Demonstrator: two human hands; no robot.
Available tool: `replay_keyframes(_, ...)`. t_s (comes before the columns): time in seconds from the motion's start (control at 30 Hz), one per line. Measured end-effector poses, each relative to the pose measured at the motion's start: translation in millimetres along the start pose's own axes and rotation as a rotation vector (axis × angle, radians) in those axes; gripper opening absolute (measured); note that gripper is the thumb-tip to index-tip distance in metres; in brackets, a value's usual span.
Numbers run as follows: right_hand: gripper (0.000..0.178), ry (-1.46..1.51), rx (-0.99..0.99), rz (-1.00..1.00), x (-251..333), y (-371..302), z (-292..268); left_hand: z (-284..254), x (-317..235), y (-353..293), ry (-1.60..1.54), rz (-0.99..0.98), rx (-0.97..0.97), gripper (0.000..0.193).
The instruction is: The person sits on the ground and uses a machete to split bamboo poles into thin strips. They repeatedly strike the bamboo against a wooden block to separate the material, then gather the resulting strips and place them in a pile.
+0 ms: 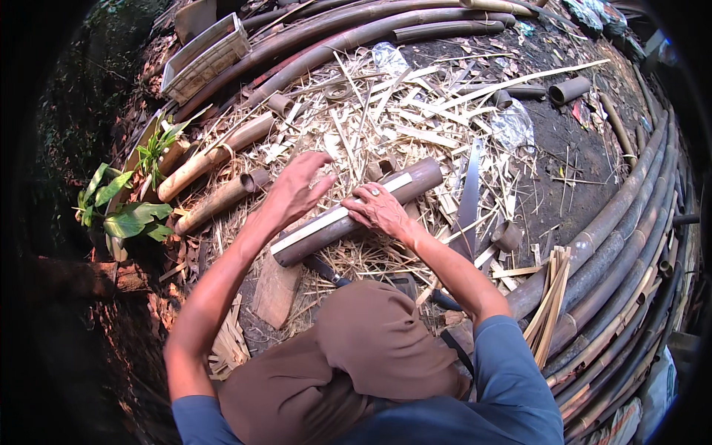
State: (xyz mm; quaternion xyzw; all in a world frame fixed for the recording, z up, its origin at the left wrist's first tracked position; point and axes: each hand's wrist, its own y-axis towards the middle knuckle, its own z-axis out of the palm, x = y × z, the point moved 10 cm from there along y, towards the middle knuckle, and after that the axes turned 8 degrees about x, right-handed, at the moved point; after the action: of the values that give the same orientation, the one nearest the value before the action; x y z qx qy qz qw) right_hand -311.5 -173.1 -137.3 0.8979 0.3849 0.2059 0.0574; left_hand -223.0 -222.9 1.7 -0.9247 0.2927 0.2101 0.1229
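Note:
A dark brown bamboo tube lies slanted in front of my knees. Along its top runs a pale, flat strip. My right hand rests over the tube and the strip, its fingers curled down onto them, a ring on one finger. Raised near the tube's left half, my left hand is open and holds nothing, its fingers apart. Under the tube's left end sits a wooden block. Beside it a dark tool handle pokes out, mostly hidden. To the right of the tube lies a saw blade.
Pale shavings cover the ground. Cut bamboo pieces lie at the left near a green plant. Long bamboo poles curve along the right side, with a bundle of split strips against them. A plastic crate stands far left.

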Motion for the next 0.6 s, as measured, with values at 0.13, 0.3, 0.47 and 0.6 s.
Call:
replay_keyframes(0.13,0.036,0.077,0.117,0.033,-5,3,13,88,-31,60,0.569,0.038,0.466,0.067)
replay_keyframes(0.3,0.048,0.044,0.192,0.205,-21,-14,62,169,-31,105,0.702,-0.247,0.355,0.111)
replay_keyframes(0.47,0.054,0.128,0.1,0.113,-29,-17,67,220,-12,117,0.711,-0.299,0.419,0.128)
replay_keyframes(0.6,0.044,0.096,-0.174,-0.202,15,-21,3,214,2,113,0.509,-0.376,0.41,0.136)
